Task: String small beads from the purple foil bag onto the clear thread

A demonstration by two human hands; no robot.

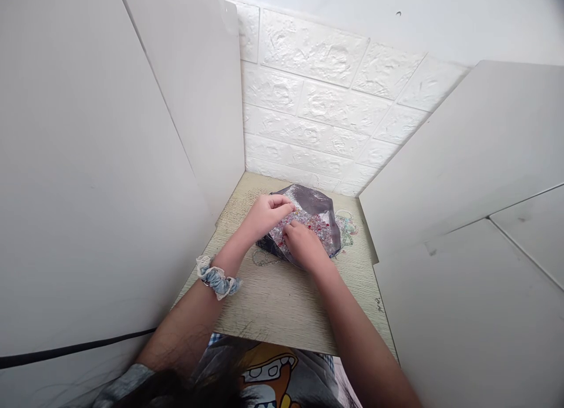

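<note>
A dark bag with a silvery lining point(311, 199) lies spread on the wooden tabletop, holding a heap of small clear, pink and red beads point(319, 227). Over its left side my left hand point(269, 213) has its thumb and fingertips pinched together; whatever is between them is too small to name. A blue and white scrunchie point(218, 280) circles my left wrist. Just below and to the right, my right hand point(302, 242) reaches into the beads with fingers curled. Its fingertips are partly hidden, so I cannot make out what they hold.
Strung beads in green and blue point(347, 226) lie right of the bag, and a clear strand point(263, 258) at its lower left. Small shiny bits point(378, 304) sit near the table's right edge. White panels point(453, 161) flank the table point(286, 305); a white brick-patterned wall point(308, 97) stands behind.
</note>
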